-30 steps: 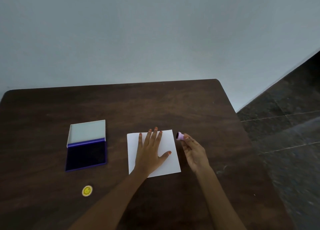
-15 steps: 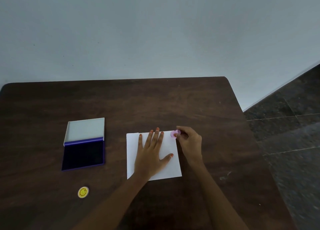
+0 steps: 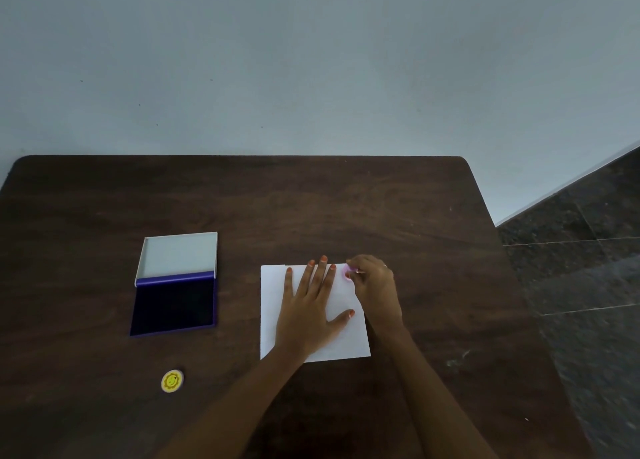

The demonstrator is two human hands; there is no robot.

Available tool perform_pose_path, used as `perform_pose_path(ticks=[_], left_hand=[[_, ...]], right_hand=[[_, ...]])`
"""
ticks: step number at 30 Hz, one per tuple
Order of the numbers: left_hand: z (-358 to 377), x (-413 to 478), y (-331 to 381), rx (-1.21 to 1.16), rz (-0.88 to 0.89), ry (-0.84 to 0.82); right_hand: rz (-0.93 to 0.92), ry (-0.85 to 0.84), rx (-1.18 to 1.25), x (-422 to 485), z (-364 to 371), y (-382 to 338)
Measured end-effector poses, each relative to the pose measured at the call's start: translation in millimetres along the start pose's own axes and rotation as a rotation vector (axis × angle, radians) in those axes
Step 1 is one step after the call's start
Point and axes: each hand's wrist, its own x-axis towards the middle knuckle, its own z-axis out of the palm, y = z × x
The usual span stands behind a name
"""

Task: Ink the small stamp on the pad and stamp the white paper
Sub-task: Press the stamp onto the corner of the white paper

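The white paper (image 3: 272, 306) lies on the dark wooden table (image 3: 311, 202), right of centre. My left hand (image 3: 310, 306) rests flat on it with fingers spread. My right hand (image 3: 375, 282) pinches the small pink stamp (image 3: 347, 271) and holds it down at the paper's far right corner; the stamp's face is hidden. The ink pad (image 3: 173, 304), dark blue, sits open to the left with its pale lid (image 3: 178, 252) folded back.
A small round yellow cap with a smiley face (image 3: 172, 380) lies near the front left. The table's right edge drops to a dark tiled floor (image 3: 581, 268). A pale wall rises behind the table.
My right hand has turned the stamp over and carried it left from beside the paper onto its far right corner. My left hand has stayed flat on the sheet.
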Motion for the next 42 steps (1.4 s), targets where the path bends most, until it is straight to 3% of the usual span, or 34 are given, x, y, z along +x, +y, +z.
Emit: perform_pose_path(ticks=[15, 31, 36, 42], left_hand=[[1.7, -3.7, -0.9, 0.013, 0.009, -0.014], [-1.9, 0.0, 0.9, 0.014, 0.016, 0.002], [-3.0, -0.3, 0.9, -0.005, 0.005, -0.015], [-3.3, -0.4, 0.1, 0.020, -0.011, -0.044]], right_hand=[[0.012, 0.075, -0.078, -8.3, 15.6, 1.7], [-0.100, 0.204, -0.063, -9.9, 19.2, 3.1], [0.045, 0.120, 0.122, -4.9, 11.6, 8.8], [0.526, 0.241, 0.674, 2.2, -3.6, 21.1]])
